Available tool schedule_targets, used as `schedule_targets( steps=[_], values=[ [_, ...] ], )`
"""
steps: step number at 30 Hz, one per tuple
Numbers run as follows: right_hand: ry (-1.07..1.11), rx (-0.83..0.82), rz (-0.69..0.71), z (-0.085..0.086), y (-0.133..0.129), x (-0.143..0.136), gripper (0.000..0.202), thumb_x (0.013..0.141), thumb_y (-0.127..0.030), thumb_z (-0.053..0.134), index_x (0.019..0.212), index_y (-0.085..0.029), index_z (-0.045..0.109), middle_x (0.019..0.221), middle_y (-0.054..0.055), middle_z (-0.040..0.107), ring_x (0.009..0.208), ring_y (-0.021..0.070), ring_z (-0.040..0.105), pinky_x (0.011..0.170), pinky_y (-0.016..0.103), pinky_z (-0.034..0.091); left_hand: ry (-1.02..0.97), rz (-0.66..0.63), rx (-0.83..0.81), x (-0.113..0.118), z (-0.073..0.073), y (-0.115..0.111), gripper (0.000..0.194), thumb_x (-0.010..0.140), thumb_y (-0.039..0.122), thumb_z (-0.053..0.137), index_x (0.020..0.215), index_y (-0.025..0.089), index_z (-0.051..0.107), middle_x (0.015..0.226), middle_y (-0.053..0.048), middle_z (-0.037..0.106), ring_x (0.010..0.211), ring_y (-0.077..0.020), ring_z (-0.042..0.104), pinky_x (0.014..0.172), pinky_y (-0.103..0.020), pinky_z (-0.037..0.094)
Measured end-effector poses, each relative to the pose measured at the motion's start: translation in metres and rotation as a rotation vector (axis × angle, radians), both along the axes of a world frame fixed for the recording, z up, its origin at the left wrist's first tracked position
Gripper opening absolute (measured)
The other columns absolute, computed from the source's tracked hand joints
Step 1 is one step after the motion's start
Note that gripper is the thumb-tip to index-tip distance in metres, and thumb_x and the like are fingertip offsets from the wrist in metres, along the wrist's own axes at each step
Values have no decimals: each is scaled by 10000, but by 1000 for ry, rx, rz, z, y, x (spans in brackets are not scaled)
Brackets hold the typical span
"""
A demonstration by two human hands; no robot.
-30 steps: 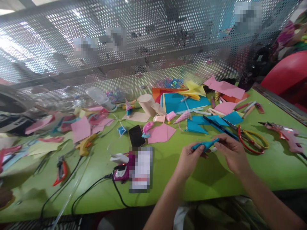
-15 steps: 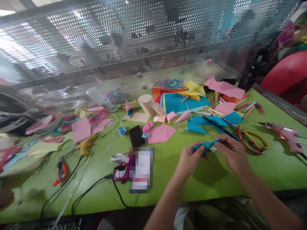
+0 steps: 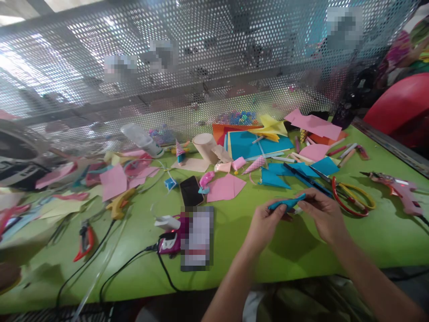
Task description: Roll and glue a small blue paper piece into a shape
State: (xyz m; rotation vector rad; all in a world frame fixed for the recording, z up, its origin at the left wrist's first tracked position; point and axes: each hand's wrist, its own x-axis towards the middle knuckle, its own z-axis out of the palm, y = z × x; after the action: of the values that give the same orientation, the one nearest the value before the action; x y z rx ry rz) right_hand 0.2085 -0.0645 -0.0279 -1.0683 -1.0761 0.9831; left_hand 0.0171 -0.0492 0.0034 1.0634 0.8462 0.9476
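Both my hands hold a small rolled piece of blue paper (image 3: 287,203) just above the green table (image 3: 234,237). My left hand (image 3: 264,222) pinches its left end with thumb and fingers. Fingers of my right hand (image 3: 323,214) grip its right end. Right behind my right hand lie scissors (image 3: 348,197) with red and yellow handles. A blue paper triangle (image 3: 272,178) and a pink folded sheet (image 3: 225,187) rest beyond my hands.
A pink glue gun (image 3: 400,191) lies at the right. A black phone (image 3: 190,190), a purple glue gun (image 3: 169,241) with black cable, red pliers (image 3: 85,239) and scattered coloured papers (image 3: 114,179) fill the left. A perforated metal screen (image 3: 201,67) closes the back.
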Motion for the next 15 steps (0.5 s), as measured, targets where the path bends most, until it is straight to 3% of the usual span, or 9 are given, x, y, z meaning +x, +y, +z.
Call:
schedule_targets(
  steps=[9,15],
  values=[
    [-33,35,-29,-1,2,-1,167,861,-442,909,941,-318,832,915,17,719,855,219,666,754,369,577,6,-28,0,-2,-3,2,545,859,621,844,1114,139,835,933,-102,819,742,-191,737,830,-357,632],
    [-100,-48,-89,-1,-9,6,205,815,-496,927,922,-348,836,891,48,745,792,273,679,728,462,571,16,-26,-8,5,-14,-3,485,903,555,802,1157,143,836,1050,-107,839,847,-220,780,920,-375,631]
  ],
)
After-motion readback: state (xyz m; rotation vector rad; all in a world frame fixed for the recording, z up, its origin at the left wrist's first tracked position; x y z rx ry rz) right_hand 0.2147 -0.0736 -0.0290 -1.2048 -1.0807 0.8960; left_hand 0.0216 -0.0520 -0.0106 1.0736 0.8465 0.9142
